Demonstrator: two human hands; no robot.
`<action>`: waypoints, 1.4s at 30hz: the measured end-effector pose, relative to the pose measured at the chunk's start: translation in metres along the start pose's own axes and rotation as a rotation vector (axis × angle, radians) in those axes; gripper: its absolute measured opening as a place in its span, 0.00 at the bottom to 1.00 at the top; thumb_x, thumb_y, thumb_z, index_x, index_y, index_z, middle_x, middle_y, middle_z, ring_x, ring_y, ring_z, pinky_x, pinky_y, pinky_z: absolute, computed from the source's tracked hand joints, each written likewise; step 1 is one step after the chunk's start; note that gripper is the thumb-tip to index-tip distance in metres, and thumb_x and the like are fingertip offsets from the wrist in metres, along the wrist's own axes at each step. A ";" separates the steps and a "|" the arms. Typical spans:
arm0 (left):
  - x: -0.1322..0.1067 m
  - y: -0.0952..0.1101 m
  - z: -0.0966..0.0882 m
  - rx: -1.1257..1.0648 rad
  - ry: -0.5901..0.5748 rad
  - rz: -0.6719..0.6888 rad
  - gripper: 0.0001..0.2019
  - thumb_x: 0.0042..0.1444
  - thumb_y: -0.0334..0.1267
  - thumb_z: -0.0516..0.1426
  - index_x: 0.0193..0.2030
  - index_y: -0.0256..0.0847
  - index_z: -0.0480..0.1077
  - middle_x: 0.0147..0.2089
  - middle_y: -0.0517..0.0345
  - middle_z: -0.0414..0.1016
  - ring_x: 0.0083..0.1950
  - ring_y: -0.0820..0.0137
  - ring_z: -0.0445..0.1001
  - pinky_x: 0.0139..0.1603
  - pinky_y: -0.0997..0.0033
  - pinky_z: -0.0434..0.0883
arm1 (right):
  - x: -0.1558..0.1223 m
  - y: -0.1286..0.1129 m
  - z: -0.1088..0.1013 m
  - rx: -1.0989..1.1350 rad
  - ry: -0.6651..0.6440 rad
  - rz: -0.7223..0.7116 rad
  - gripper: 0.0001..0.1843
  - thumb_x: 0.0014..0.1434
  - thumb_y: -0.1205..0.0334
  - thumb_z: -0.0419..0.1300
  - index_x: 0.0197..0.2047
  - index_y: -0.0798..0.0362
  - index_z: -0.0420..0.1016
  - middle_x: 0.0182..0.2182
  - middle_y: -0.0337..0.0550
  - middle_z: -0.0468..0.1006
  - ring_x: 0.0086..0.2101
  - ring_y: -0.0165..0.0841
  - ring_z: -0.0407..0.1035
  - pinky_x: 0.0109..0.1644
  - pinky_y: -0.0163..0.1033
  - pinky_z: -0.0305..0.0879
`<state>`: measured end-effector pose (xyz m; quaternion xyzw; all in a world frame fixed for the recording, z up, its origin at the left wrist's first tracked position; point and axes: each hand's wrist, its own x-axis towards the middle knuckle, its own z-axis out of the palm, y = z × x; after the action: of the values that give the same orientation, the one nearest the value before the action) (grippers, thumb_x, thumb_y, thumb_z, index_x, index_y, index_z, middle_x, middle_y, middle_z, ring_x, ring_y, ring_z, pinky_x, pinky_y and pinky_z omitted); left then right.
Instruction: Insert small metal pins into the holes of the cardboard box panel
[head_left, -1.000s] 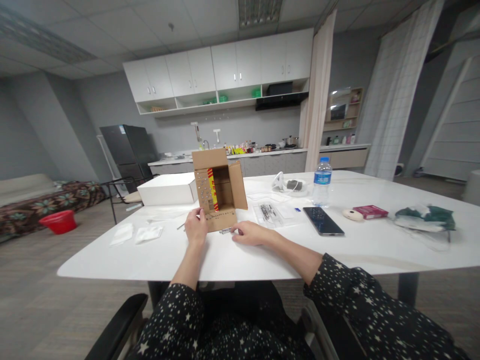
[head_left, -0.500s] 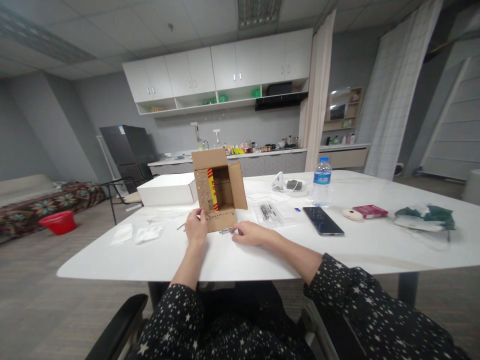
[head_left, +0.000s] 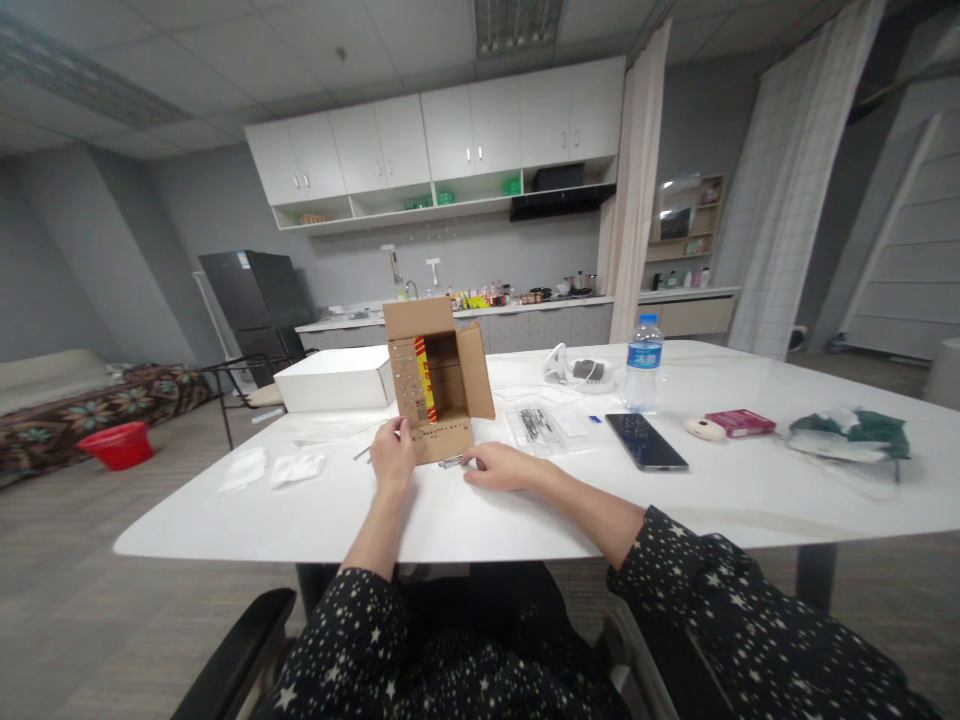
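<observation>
A small brown cardboard box [head_left: 439, 380] lies on its side on the white table [head_left: 525, 500], its flaps spread and its opening facing me. My left hand [head_left: 391, 455] rests at the box's lower flap, fingers curled against the cardboard edge. My right hand [head_left: 499, 465] lies on the table just right of that flap, fingers bent, next to small metal pieces [head_left: 451, 461]. What either hand holds, if anything, is too small to make out.
A white flat box [head_left: 334, 377] stands left of the cardboard box. White packets [head_left: 274, 467] lie at the left. A clear bag of parts [head_left: 536, 425], a water bottle [head_left: 644, 364], a dark phone [head_left: 646, 441], a red pack [head_left: 740, 422] and green cloth [head_left: 851, 435] sit to the right.
</observation>
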<state>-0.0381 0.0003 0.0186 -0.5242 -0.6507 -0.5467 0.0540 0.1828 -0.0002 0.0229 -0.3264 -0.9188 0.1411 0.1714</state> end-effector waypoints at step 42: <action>-0.006 -0.001 0.004 0.008 -0.224 0.081 0.11 0.55 0.40 0.52 0.39 0.42 0.74 0.39 0.53 0.79 0.39 0.65 0.75 0.43 0.65 0.69 | -0.001 -0.004 -0.002 0.013 0.004 0.010 0.19 0.56 0.59 0.57 0.50 0.56 0.76 0.32 0.44 0.78 0.31 0.33 0.68 0.36 0.34 0.59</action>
<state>-0.0336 -0.0001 0.0122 -0.6076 -0.6330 -0.4798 0.0052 0.1827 -0.0035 0.0255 -0.3301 -0.9159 0.1471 0.1747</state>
